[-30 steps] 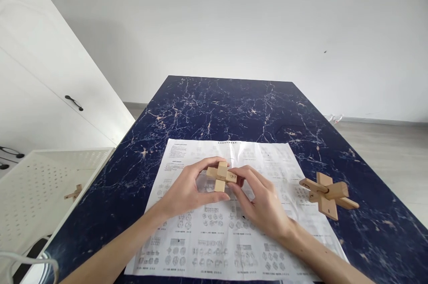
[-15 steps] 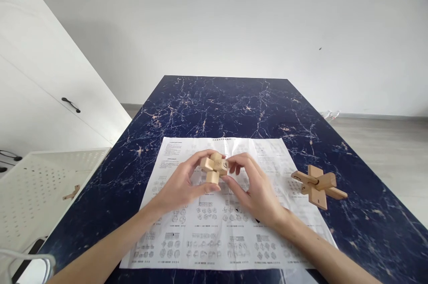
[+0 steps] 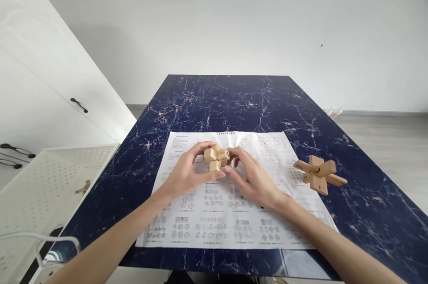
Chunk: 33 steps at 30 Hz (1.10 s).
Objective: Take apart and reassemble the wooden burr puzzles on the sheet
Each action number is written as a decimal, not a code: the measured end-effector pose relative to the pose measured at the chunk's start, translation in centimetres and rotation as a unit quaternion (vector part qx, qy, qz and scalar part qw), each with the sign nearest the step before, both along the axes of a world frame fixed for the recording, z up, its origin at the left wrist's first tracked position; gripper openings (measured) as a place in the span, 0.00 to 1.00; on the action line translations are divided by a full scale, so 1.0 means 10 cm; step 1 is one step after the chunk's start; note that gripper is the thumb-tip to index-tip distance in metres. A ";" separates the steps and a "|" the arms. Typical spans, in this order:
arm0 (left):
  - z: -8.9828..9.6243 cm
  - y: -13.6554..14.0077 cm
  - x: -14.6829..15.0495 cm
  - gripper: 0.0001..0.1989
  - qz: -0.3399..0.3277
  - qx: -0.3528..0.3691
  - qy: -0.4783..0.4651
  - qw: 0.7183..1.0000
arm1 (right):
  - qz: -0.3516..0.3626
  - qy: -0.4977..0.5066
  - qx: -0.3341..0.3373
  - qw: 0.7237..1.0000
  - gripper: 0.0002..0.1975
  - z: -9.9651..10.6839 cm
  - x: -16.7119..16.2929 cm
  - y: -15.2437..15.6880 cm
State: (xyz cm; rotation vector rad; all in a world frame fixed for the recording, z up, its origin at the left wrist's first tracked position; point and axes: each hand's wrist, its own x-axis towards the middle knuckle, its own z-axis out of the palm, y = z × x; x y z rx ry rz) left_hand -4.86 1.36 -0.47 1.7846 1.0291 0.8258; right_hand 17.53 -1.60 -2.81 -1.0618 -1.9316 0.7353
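A pale wooden burr puzzle (image 3: pixel 216 155), built of interlocking blocks with dark marks on one end, is held above the printed sheet. My left hand (image 3: pixel 187 168) grips it from the left, fingers behind and thumb along its near lower side. On the other side, my right hand (image 3: pixel 249 174) pinches toward the marked end with thumb and fingertips. Under both hands lies the white instruction sheet (image 3: pixel 214 230), covered in small diagrams. A second wooden puzzle (image 3: pixel 319 173), a cross of flat notched bars, rests to the right, partly over the sheet's edge.
The dark blue marbled table (image 3: pixel 227 101) extends to a wall at the back. At the left are a white cabinet (image 3: pixel 60 83) and a white perforated basket (image 3: pixel 43 190). Beside the basket's edge a small wooden piece (image 3: pixel 83 187) shows. A white cable (image 3: pixel 40 236) loops at lower left.
The view has shifted, showing more of the table's near edge. The held puzzle appears turned slightly, with its marked end facing more to the right. Both hands keep their hold.
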 end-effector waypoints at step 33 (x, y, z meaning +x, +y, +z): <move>0.00 0.05 0.00 0.24 -0.207 -0.148 -0.088 0.963 | 0.085 -0.115 0.156 0.977 0.17 0.26 0.16 -0.01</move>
